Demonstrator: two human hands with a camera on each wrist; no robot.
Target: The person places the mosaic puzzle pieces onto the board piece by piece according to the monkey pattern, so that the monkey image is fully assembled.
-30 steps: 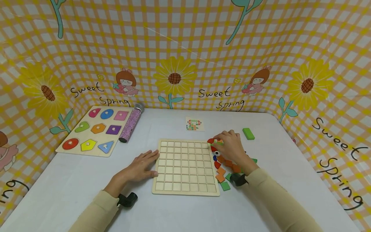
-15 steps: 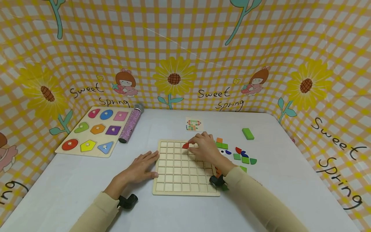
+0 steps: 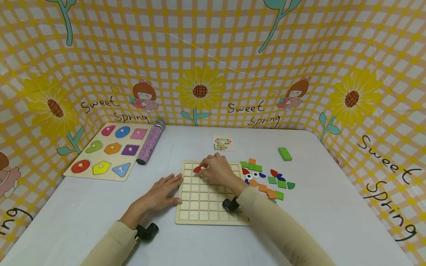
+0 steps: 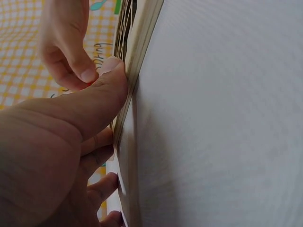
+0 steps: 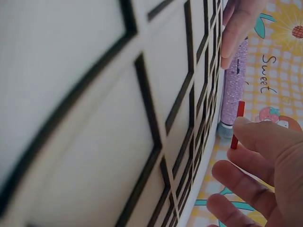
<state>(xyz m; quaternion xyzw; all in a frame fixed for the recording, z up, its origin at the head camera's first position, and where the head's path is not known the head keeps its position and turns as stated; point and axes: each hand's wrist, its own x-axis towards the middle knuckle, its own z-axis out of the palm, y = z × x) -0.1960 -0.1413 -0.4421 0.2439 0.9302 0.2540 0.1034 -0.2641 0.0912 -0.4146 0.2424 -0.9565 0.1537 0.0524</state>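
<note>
Red piece (image 3: 197,169), curved along one side, is pinched by the thumb and index finger of the right hand (image 3: 217,170), over the upper-left cells of a gridded wooden board (image 3: 213,222) at the frame's centre. Extended fingers of the left hand (image 3: 161,192) touch the board's left edge. Loose coloured pieces (image 3: 262,188) lie right of it; a patterned card (image 3: 223,143) sits above. On the tabletop's (image 3: 186,245) upper left, a glittery microphone (image 3: 149,144) adjoins a shape puzzle (image 3: 116,159); a green block (image 3: 284,153) lies upper right.

Behind the bare left hand (image 3: 159,193) we see a plain beige sleeve (image 3: 110,244) and a stubby black wrist camera (image 3: 148,232); behind the bare right hand (image 3: 219,170), a matching sleeve (image 3: 279,225) and a second black camera (image 3: 229,205).
</note>
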